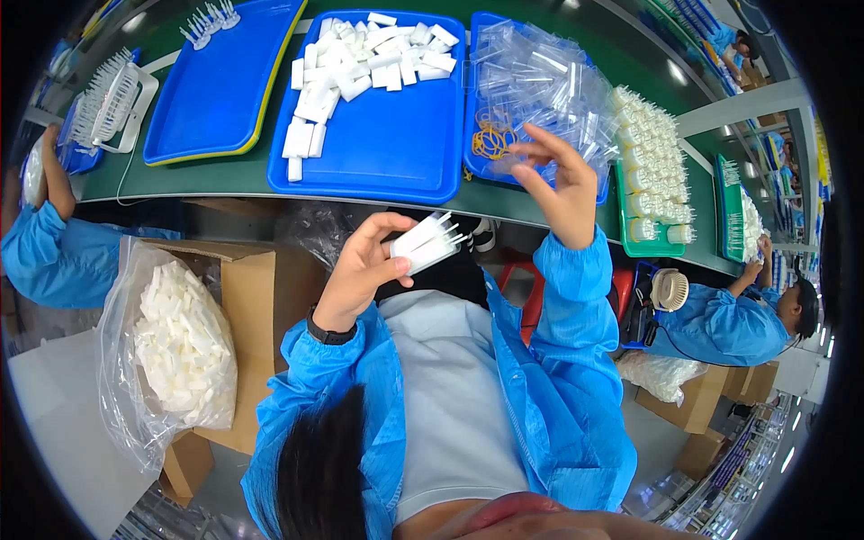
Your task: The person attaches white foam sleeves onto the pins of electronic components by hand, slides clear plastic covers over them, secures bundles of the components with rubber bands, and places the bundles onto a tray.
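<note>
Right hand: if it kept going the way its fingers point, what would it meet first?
The right hand reaches up and left toward the pile of clear bags on the blue tray. Its fingertips look already at the pile's near edge, beside the rubber bands, so probably the bags first; depth is unclear.

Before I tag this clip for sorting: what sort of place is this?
Probably a factory packing line: blue trays of small white plastic parts on a long green bench, a co-worker in a blue smock, and the left hand holding white parts.
</note>
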`<state>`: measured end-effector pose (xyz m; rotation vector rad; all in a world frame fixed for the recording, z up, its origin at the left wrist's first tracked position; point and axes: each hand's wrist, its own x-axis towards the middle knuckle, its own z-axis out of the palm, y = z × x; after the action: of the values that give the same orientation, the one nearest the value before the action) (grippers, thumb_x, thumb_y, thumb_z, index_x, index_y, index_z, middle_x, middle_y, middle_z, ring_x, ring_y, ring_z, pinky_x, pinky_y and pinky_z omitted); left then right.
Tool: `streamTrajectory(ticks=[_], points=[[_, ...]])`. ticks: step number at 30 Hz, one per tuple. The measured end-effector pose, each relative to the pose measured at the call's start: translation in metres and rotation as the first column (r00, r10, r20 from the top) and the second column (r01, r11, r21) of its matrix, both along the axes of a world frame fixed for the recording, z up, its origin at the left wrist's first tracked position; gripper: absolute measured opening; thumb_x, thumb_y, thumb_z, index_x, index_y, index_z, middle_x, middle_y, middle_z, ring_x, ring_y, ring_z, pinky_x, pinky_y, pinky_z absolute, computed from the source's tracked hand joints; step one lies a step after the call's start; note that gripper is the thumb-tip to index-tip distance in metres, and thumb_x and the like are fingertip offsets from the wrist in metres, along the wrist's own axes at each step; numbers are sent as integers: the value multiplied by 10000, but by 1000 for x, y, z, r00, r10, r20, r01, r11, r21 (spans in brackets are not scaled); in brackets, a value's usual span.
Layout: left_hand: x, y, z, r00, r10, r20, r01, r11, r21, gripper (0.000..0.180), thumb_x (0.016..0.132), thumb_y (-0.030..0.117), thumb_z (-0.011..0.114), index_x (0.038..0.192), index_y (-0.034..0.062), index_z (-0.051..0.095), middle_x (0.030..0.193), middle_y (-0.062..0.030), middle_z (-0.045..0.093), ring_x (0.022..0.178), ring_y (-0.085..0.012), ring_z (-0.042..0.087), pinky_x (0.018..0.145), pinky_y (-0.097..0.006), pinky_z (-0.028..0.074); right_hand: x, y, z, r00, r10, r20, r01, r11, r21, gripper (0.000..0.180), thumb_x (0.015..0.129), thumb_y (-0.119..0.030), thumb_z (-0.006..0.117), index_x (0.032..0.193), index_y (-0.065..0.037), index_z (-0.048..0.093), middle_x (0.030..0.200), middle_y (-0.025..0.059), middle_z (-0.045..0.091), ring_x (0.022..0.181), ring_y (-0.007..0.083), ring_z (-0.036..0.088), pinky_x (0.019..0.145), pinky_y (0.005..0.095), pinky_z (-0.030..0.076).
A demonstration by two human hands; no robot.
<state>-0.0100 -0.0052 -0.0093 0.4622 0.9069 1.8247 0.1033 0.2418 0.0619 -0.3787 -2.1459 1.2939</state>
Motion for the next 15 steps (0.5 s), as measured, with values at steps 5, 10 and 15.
streamTrajectory(ticks=[5, 10, 15], points=[[1, 7, 8, 998, 40, -41, -40, 999, -11, 413, 826, 6, 654, 1210, 26, 503, 1271, -131, 496, 1037, -186, 573, 709, -275, 565, 8, -35, -3, 958, 191, -213, -235, 950, -204, 299, 788, -25, 713, 1079, 5, 656, 997, 139, 676, 885, 199, 640, 851, 334, 488], [3, 5, 8, 995, 47, -92, -48, 999, -5, 402, 817, 32, 660, 1186, 54, 502, 1249, -144, 497, 1062, -206, 574, 689, -270, 580, 5, -46, -13, 956, 225, -186, -272, 919, -286, 265, 777, -5, 717, 1037, -1, 666, 1014, 141, 679, 910, 201, 647, 847, 327, 495], [4, 4, 7, 993, 43, -109, -46, 999, -21, 379, 827, 5, 640, 1181, 31, 508, 1230, -118, 500, 1057, -196, 569, 718, -281, 577, 6, -49, -14, 951, 260, -168, -298, 915, -273, 288, 758, 9, 724, 1041, -3, 673, 995, 134, 682, 897, 200, 651, 834, 323, 497]])
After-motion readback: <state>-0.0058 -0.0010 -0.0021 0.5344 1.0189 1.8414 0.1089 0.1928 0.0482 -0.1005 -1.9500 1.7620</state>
